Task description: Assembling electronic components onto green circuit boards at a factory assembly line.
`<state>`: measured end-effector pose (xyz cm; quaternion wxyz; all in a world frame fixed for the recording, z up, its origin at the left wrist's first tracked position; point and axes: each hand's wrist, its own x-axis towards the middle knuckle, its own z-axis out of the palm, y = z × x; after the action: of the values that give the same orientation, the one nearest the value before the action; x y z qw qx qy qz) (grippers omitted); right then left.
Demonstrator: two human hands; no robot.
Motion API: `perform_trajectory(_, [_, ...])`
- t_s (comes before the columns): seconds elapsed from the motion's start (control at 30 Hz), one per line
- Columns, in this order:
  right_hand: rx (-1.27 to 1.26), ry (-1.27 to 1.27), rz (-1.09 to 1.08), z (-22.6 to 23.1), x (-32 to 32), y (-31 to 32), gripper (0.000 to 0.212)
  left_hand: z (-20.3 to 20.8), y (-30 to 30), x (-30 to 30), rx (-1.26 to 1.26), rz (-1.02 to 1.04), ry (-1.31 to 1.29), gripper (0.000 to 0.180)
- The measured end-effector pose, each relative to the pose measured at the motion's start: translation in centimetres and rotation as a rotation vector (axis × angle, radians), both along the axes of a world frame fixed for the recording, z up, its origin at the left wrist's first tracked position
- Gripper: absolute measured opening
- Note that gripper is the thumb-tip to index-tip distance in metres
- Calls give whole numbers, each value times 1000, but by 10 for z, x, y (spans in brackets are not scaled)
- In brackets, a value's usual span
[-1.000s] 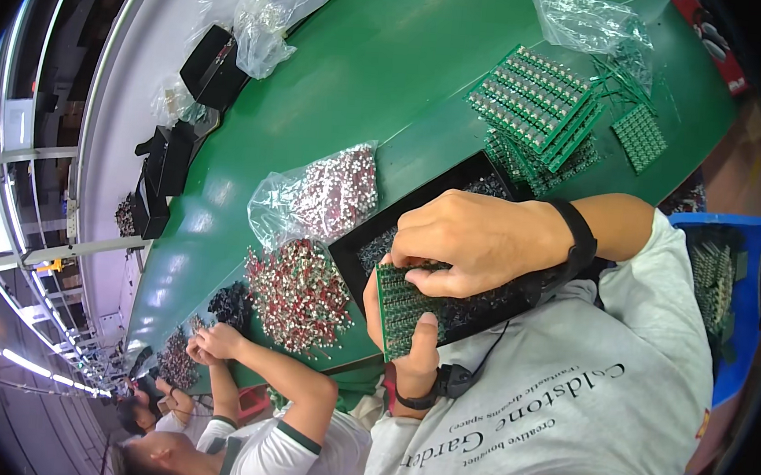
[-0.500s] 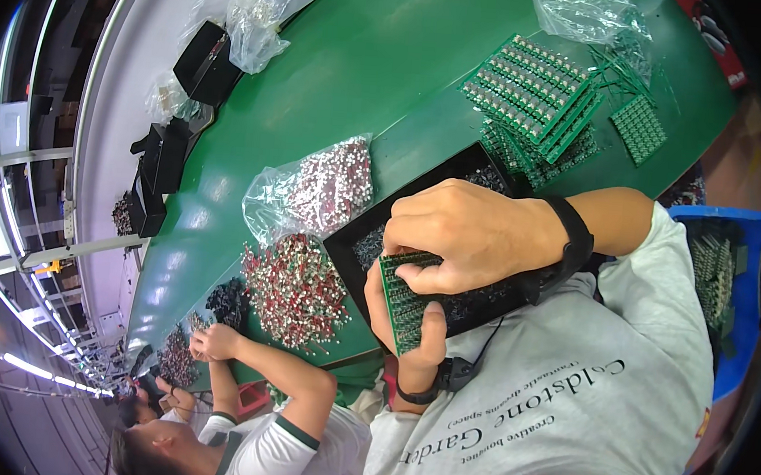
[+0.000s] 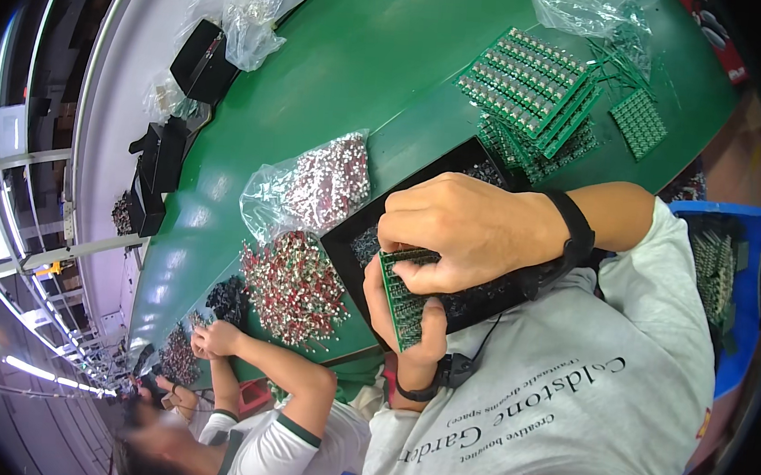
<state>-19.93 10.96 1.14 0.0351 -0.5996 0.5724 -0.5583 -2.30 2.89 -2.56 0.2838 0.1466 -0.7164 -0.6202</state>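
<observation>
My left hand (image 3: pixel 431 336) grips a green circuit board (image 3: pixel 405 314) with rows of small parts, its thumb on the near edge and its fingers behind. My right hand (image 3: pixel 465 230) bends over the board's upper end, fingers closed and pressed together against it. Whatever its fingertips pinch is hidden. Both hands are above a long black box (image 3: pixel 345 246) holding many small dark pieces, partly covered by my right hand and wrist. A dark band circles each wrist.
Stacked green circuit boards (image 3: pixel 523 84) lie beyond the box, with a single board (image 3: pixel 638 123) to their right. Left of the box are a pile of red and white parts (image 3: pixel 293 289) and a clear bag (image 3: pixel 327 181) of similar parts. A co-worker's hands (image 3: pixel 214 341) work at lower left.
My right hand's fingers have shifted very slightly at the board's upper end. My left hand keeps its grip. The co-worker's head has moved and is blurred.
</observation>
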Motion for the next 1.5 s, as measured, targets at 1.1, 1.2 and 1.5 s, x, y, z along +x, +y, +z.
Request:
perform_trajectory(1.1, [9,59,13,-5,8,2,18,0,-2,-1,242,88,33,71])
perform_trajectory(1.2, [42,57,58,-5,9,3,20,0,0,1,232,62,22,73])
perform_trajectory(1.5, [64,112,47,-6,13,3,19,2,1,0,59,23,-44,70])
